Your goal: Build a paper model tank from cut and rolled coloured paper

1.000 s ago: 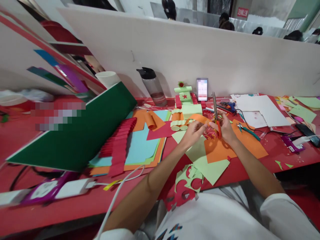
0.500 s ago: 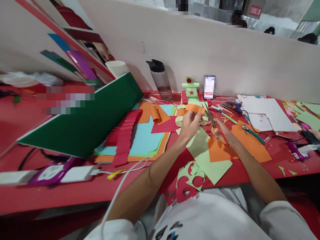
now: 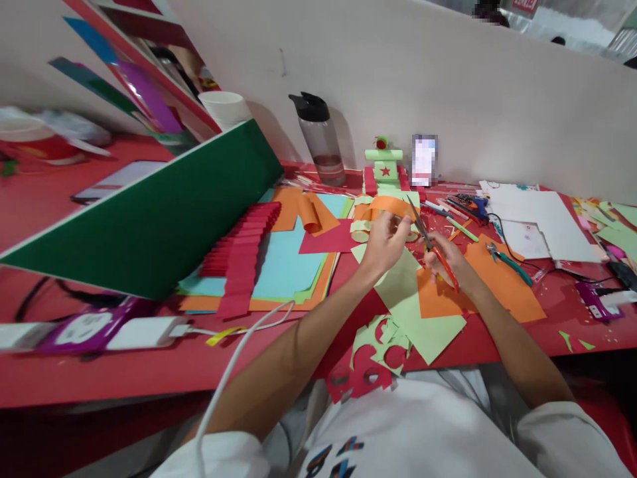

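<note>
My left hand [image 3: 387,240] pinches a curved strip of orange paper [image 3: 391,204] above the middle of the table. In my right hand [image 3: 444,255] is a pair of red-handled scissors [image 3: 446,267], its blades pointing up and left, close to the strip's right end. Whether the blades touch the paper, I cannot tell. Just behind the hands stands a green paper model with a red star [image 3: 385,171], flanked by red paper. Under my hands lie a light green sheet [image 3: 404,297] and an orange sheet [image 3: 438,295]. Green paper with round cut-outs [image 3: 363,335] rests at the front edge.
A water bottle [image 3: 322,143] and a phone [image 3: 423,161] stand along the wall. On the left, a green board [image 3: 164,212] leans over stacked coloured paper [image 3: 283,275] and pleated red paper [image 3: 239,262]. Pliers [image 3: 512,264] and a glue gun [image 3: 480,208] lie right. A white cable [image 3: 233,365] crosses my left arm.
The view has shifted, so the wall things sit higher. The orange strip shows longer and more arched over my left hand. Both hands keep their hold.
</note>
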The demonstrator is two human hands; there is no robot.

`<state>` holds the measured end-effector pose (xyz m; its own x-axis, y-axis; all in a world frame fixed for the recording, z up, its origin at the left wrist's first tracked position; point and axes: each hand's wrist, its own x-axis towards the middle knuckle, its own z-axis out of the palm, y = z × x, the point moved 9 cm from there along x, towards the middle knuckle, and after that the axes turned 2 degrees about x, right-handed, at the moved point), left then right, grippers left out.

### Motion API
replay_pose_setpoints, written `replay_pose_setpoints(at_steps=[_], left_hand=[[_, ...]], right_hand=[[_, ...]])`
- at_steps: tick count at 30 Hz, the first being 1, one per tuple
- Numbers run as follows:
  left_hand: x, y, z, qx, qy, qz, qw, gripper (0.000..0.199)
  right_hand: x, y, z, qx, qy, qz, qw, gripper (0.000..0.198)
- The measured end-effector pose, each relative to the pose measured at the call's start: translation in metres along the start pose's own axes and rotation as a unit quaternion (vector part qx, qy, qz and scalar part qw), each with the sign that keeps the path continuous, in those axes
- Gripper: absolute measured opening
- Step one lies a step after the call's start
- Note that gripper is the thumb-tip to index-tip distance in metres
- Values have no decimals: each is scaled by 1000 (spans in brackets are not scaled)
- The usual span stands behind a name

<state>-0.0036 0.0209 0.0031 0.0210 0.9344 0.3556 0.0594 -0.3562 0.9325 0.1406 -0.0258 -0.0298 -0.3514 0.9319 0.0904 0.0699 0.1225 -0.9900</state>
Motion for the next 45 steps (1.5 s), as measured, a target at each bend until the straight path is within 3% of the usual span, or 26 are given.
replay_pose_setpoints(at_steps=[9, 19, 33, 45], left_hand=[[0, -3, 5, -30, -16, 2, 999, 20], [0, -3, 5, -47, -17, -9, 999, 18], [-1, -5, 5, -55, -11, -21, 998, 29], [0, -4, 5, -64, -15, -24, 998, 24]], right_hand=[[-1, -2, -1, -8, 21, 9, 1000, 47], [-2, -6, -2, -39, 34, 6, 999, 58], [-3, -6, -1, -31, 43, -6, 999, 53], [-3, -5, -2, -39, 44, -8, 998, 50]])
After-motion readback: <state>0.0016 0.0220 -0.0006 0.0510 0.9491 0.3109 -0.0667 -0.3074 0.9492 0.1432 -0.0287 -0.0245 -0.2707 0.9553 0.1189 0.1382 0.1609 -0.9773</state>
